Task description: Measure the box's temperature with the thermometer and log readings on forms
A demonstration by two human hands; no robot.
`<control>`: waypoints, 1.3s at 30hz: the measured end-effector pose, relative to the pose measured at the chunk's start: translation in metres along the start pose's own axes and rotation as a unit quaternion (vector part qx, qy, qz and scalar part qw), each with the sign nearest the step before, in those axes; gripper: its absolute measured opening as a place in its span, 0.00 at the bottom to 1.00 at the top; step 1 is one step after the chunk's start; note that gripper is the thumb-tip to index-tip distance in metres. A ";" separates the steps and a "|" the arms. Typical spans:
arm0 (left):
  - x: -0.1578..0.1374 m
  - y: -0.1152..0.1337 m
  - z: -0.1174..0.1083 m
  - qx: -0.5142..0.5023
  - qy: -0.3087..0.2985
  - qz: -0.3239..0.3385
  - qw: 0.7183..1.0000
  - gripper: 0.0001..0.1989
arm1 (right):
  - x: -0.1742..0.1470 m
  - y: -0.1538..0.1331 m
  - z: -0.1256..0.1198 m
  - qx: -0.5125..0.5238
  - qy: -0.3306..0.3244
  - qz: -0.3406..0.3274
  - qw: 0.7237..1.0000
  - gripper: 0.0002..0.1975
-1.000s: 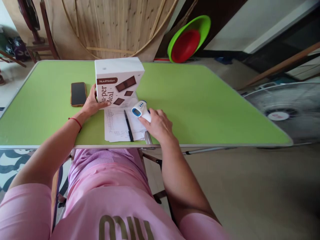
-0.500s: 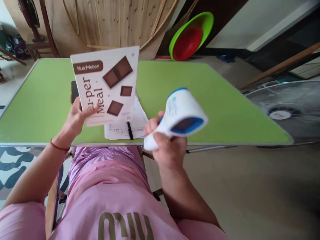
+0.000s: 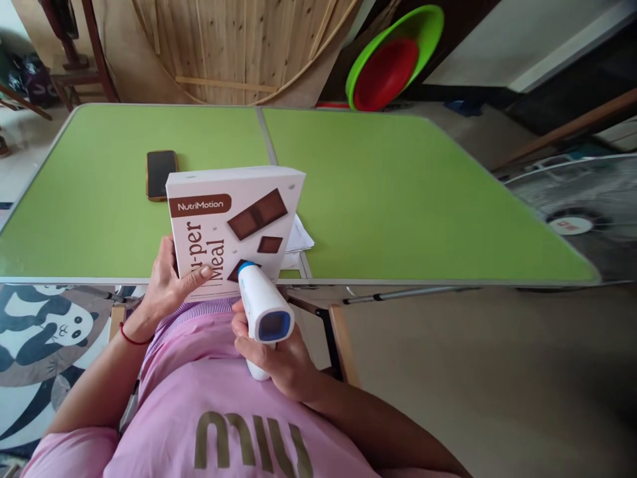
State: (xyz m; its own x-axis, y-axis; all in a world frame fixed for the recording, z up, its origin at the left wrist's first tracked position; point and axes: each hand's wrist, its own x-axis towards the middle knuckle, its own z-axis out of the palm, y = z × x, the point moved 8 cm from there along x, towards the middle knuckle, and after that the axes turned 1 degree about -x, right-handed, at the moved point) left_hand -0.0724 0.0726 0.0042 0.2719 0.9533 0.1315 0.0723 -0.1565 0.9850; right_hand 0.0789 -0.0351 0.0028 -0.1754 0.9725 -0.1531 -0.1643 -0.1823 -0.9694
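My left hand (image 3: 172, 282) grips the lower left side of a white box (image 3: 209, 232) marked NutriMotion, with brown chocolate pieces printed on it; the thumb lies across its front face. The box stands tilted at the table's near edge, over my lap. My right hand (image 3: 271, 352) is wrapped round the handle of a white and blue infrared thermometer (image 3: 265, 305). Its blue-ringed nose points at the lower part of the box's face, and its dark screen faces me. Whether the nose touches the box I cannot tell. Behind the box, papers (image 3: 300, 238) lie partly hidden.
A phone (image 3: 162, 174) in a brown case lies on the green table (image 3: 398, 199), left of the middle. Past the far edge are a green basin (image 3: 425, 30) and a red basin (image 3: 385, 76). A fan (image 3: 572, 219) stands at the right.
The box has come down and nearer to me, uncovering the phone. My right hand has brought the thermometer left and down, from beside the box to in front of its face.
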 end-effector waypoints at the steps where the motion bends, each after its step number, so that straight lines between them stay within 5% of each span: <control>1: 0.000 0.001 -0.002 0.009 0.007 -0.003 1.000 0.32 | 0.001 -0.001 -0.001 0.000 0.007 0.000 1.000 0.16; 39: 0.005 0.009 -0.001 -0.014 0.005 -0.041 0.999 0.34 | 0.014 -0.003 0.009 0.023 -0.022 0.011 0.999 0.16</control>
State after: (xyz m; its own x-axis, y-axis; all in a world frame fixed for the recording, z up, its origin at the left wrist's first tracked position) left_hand -0.0714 0.0766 0.0140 0.2566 0.9652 0.0508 0.0680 -0.0704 0.9952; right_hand 0.0686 -0.0225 0.0048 -0.2219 0.9610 -0.1648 -0.2038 -0.2110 -0.9560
